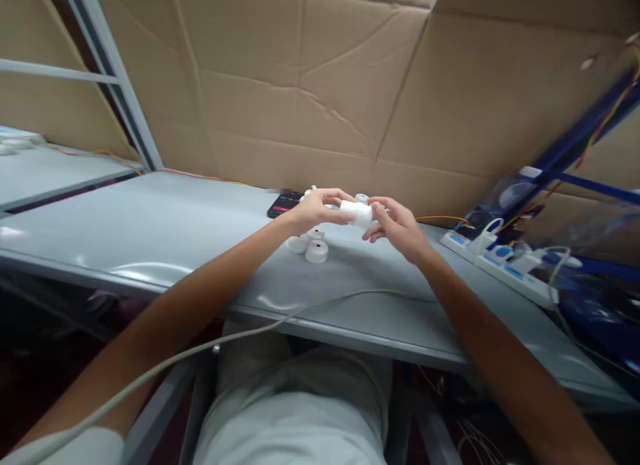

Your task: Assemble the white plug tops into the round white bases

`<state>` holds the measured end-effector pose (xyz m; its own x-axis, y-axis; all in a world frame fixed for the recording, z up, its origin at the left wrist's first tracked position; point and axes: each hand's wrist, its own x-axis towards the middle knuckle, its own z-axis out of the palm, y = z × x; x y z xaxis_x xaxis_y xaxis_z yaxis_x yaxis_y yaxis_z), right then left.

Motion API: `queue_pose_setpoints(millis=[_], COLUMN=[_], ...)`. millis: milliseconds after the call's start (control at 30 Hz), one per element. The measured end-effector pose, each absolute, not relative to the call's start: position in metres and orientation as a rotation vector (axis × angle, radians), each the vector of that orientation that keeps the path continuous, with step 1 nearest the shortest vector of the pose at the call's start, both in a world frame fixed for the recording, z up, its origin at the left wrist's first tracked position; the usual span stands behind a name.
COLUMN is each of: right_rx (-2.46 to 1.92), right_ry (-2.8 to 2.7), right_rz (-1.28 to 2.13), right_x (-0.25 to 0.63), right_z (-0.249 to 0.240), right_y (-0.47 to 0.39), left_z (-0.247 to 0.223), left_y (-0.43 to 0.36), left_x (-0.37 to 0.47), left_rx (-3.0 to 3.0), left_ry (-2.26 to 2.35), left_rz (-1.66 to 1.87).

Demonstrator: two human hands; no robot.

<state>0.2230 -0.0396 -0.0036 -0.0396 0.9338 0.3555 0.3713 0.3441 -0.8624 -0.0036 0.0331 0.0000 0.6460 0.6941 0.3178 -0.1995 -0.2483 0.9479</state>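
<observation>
Between my two hands a white cylindrical piece (356,212) is held just above the tabletop. My left hand (323,208) pinches its left end with thumb and fingers. At its right end, the thumb and index finger of my right hand (395,226) close on it. Below my left hand, several round white pieces, one a white cap-like piece (317,251) with a dark centre hole, sit close together on the table. Another white round piece (361,198) stands behind the held one. What exactly these pieces are, I cannot make out.
A dark phone (283,205) lies behind my left hand. On the right, a white power strip (500,268) with plugs runs along the grey table (200,211). A pale cable (300,311) crosses the front edge. Cardboard (300,85) walls off the back.
</observation>
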Motion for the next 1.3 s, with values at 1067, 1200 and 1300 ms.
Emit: queue_pose_setpoints(millis=[1067,1200,1300], right_rx=[-1.179,-1.151,-1.182], right_ry=[-1.590,-1.660,-1.601], right_rz=[0.793,0.960,1.088], right_x=[0.217,0.211,0.205], right_z=[-0.006,-0.018,-0.029], right_y=[-0.043,-0.043,-0.043], left_z=[-0.005,-0.003,-0.005], left_y=[0.035,0.033,0.035], left_x=[-0.001,-0.003,-0.006], left_rx=[1.768,1.672,1.776], left_ry=[0.506,0.598,0.630], left_rz=[0.856,0.769,0.735])
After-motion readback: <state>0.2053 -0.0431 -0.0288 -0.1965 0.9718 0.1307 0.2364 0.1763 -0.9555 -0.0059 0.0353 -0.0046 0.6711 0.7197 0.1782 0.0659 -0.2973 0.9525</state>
